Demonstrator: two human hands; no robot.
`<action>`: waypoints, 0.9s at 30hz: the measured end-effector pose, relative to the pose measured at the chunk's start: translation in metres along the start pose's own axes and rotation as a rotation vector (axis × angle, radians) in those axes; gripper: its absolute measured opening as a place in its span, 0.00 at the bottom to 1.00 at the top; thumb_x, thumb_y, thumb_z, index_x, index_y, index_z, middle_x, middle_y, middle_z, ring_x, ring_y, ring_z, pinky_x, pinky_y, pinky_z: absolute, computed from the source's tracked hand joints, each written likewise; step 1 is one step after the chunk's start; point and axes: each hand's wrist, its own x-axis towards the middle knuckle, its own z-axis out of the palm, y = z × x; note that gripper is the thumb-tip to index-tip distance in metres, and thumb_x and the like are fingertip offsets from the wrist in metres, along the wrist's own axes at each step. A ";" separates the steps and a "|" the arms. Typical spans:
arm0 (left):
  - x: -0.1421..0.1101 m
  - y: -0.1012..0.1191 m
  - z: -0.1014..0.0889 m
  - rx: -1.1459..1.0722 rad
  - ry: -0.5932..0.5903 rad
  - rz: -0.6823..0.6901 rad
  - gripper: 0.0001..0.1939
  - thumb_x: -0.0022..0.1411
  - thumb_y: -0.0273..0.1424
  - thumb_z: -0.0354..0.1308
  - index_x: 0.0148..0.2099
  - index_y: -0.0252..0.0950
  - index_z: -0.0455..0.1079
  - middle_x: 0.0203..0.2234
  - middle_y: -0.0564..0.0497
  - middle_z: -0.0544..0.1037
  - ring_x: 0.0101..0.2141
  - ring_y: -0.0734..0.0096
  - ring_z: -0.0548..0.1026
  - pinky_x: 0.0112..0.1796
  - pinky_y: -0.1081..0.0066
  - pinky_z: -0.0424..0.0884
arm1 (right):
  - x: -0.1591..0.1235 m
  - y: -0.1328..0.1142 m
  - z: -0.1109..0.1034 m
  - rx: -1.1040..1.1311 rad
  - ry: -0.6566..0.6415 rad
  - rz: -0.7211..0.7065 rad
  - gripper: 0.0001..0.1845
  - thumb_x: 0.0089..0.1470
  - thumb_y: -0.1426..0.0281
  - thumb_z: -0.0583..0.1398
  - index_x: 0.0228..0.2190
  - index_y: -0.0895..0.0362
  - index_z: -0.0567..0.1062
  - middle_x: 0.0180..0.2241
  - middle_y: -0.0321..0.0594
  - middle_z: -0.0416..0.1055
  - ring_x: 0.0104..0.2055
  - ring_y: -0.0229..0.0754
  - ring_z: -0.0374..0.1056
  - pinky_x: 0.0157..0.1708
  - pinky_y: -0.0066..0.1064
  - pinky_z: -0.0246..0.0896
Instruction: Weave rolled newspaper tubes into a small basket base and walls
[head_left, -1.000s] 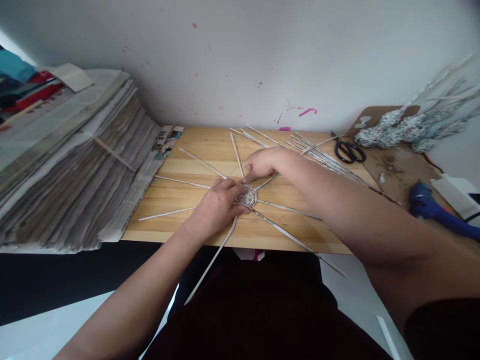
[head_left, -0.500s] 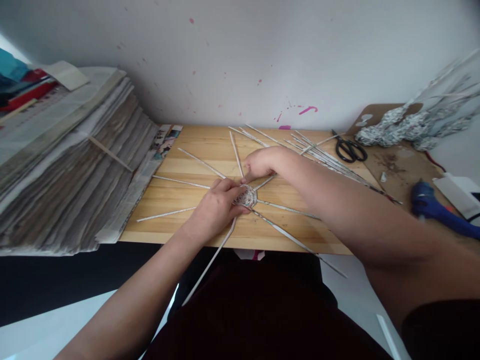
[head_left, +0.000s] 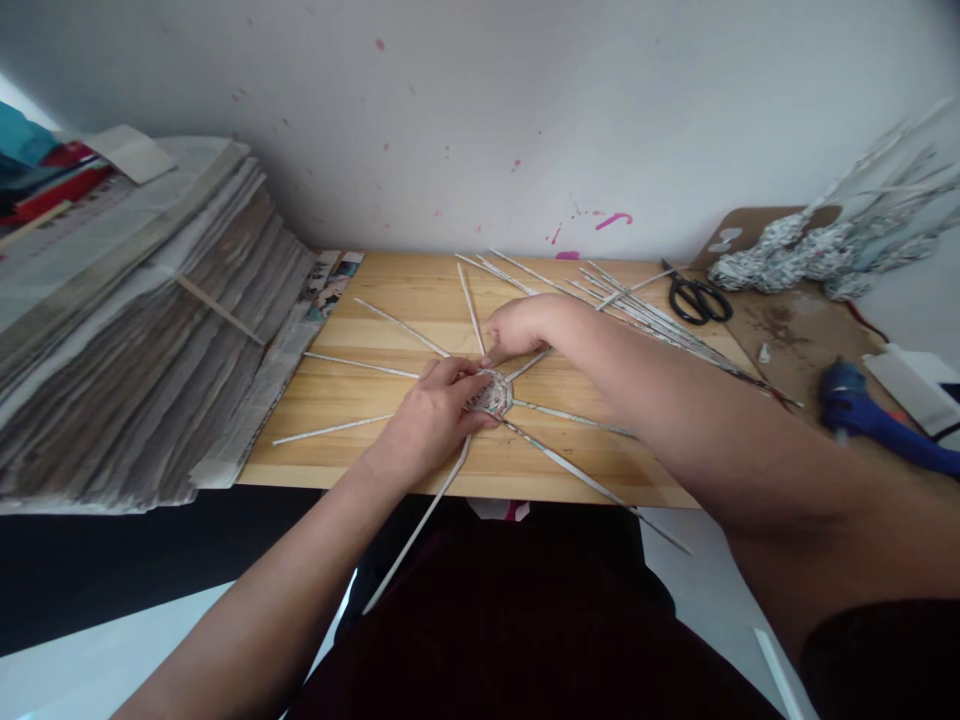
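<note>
A small round woven disc of rolled newspaper (head_left: 495, 393) lies flat on the wooden board, with several thin paper tubes (head_left: 570, 467) fanning out from it like spokes. My left hand (head_left: 431, 410) lies over its left side, thumb and fingers closed on the disc and covering part of the weave. At the far rim, my right hand (head_left: 517, 328) has its fingers curled in a pinch by the spoke (head_left: 469, 300) that points to the wall. The paper strand between those fingers is mostly hidden. One bent spoke (head_left: 416, 535) hangs over the board's near edge.
Loose paper tubes (head_left: 652, 320) lie at the back right beside black scissors (head_left: 699, 300). A blue glue gun (head_left: 877, 415) and bunched newspaper pieces (head_left: 780, 255) are farther right. A tall newspaper stack (head_left: 180, 330) stands at left. The wall (head_left: 465, 120) rises behind the wooden board (head_left: 352, 465).
Both hands keep almost the same place and grip on the disc. The whole view has shifted very slightly.
</note>
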 end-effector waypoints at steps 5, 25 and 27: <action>0.000 -0.001 0.000 0.010 -0.007 -0.002 0.23 0.58 0.34 0.67 0.56 0.38 0.72 0.51 0.44 0.72 0.52 0.56 0.70 0.55 0.54 0.69 | 0.000 0.001 0.000 -0.004 0.003 0.001 0.32 0.54 0.46 0.59 0.43 0.61 0.80 0.37 0.49 0.78 0.45 0.54 0.73 0.40 0.36 0.61; 0.001 0.007 -0.002 0.147 -0.003 -0.025 0.20 0.58 0.35 0.67 0.53 0.41 0.74 0.50 0.44 0.71 0.51 0.53 0.66 0.53 0.52 0.68 | -0.002 0.011 0.001 0.059 -0.043 -0.028 0.34 0.54 0.43 0.58 0.45 0.59 0.78 0.35 0.45 0.78 0.31 0.44 0.71 0.30 0.32 0.57; 0.000 0.009 -0.002 0.183 0.009 -0.058 0.20 0.56 0.36 0.68 0.52 0.42 0.75 0.50 0.44 0.70 0.50 0.52 0.66 0.52 0.52 0.68 | -0.001 0.010 0.002 0.052 -0.033 -0.030 0.34 0.54 0.43 0.58 0.44 0.59 0.79 0.35 0.45 0.78 0.32 0.45 0.71 0.30 0.33 0.57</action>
